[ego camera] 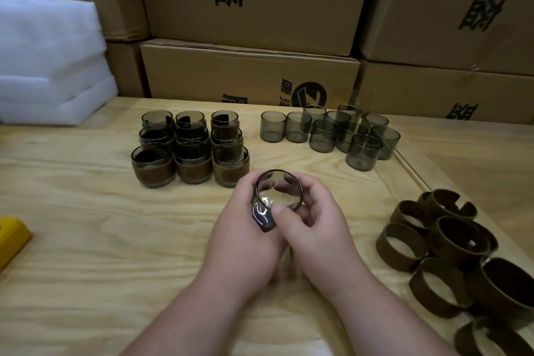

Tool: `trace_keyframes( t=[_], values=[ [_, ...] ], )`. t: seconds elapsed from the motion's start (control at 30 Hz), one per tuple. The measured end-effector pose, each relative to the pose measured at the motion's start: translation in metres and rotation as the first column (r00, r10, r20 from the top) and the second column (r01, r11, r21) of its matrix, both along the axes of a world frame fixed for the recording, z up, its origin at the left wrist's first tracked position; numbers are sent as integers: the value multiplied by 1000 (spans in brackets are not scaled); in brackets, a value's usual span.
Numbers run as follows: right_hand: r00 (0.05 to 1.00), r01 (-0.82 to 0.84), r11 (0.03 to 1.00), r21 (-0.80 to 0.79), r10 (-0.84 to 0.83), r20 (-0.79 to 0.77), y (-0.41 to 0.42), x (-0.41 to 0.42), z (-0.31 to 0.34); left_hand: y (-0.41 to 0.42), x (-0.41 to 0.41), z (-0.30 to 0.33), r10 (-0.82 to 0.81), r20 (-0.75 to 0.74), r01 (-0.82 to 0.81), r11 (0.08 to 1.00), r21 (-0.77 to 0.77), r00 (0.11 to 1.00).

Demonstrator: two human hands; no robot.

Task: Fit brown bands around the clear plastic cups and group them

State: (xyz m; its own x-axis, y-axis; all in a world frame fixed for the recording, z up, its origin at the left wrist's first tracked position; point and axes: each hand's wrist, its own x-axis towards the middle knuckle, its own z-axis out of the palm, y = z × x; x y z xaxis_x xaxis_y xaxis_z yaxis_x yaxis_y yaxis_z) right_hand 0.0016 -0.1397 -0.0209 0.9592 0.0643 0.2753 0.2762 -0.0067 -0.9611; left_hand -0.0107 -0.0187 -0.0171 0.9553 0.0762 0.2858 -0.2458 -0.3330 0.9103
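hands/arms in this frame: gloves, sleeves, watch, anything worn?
Nothing worn that shows. The left hand and right hand are bare, with no gloves, rings or tape visible. Both forearms are bare down to the bottom edge of the picture: no sleeve cuff, watch or wristband in view. Fingernails look short and unpainted. Anything above the forearms is out of frame.

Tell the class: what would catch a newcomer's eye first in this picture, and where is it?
First, the two hands, left hand and right hand, holding one clear cup at the centre of the wooden table. Behind them stands a tidy block of banded cups, with bare cups to its right. Loose brown bands lie heaped at the right edge.
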Motion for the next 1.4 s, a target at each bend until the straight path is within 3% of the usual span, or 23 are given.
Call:
trace_keyframes(
  t=[0.27, 0.43, 0.57, 0.67, 0.87, 1.0, 1.17, 1.4],
  values=[
    [993, 107, 994, 1, -107, -40, 0, 3, 0, -1, -2, -3, -22, 24, 19, 992, 127, 999],
    [983, 180, 979, 91, -175, -60, -1, 4, 3, -3, -3, -6, -49, 29, 42, 980, 197, 998],
    [974, 210, 972, 102, -200, -103, -1, 6, 4, -4, -3, -5, -60, 38, 52, 983, 173, 997],
    [974, 209, 967, 149, -191, -121, -1, 7, 5, -3, 0, -6, -51, 23, 50, 997, 57, 998],
    [991, 101, 966, 238, -75, -114, -1, 8, 3, -2, 2, -7, -5, 11, 5, 999, -36, 1000],
    [996, -49, 981, 189, 61, -58, 1, 5, 2, 0, 5, -9, 41, 15, -40, 997, -70, 999],
    [998, -56, 998, 13, 56, 22, 3, 2, 0, 1, 5, -9, 46, 20, -46, 998, -41, 999],
    [995, -97, 990, 104, 98, 1, 0, 4, 4, 0, 3, -5, 54, 1, -53, 996, -73, 999]
  ],
)
